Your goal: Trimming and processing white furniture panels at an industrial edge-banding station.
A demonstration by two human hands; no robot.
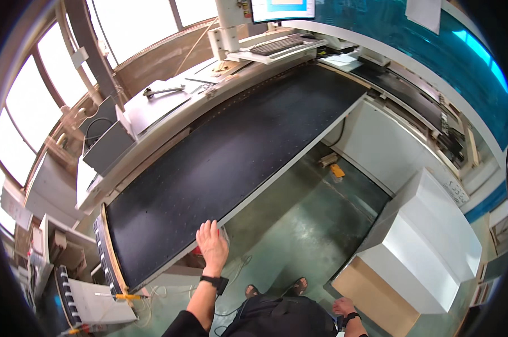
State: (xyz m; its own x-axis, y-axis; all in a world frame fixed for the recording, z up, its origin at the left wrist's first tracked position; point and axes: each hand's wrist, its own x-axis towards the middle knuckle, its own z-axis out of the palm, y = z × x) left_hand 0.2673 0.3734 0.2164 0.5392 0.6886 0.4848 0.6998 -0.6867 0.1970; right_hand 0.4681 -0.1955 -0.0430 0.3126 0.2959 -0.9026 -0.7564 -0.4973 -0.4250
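Note:
My left hand (pixel 213 245) lies on the near edge of a long black table top (pixel 226 163), its fingers stretched out. A small red part shows by the fingers and another below the edge; I cannot make out what they belong to. Low in front of my body, my right hand (pixel 344 307) hangs with its fingers curled in. What it holds, if anything, is hidden. Beside it stands a brown board (pixel 377 295), below a big white box-shaped sheet-metal piece (pixel 417 247).
At the far end, a keyboard (pixel 276 46) rests on a shelf below a monitor (pixel 283 8). A blue-green machine cover (pixel 411 39) spans the back right. A yellow-handled tool (pixel 127 296) lies at the table's left corner, near loose cables. An orange object (pixel 337 171) lies on the floor.

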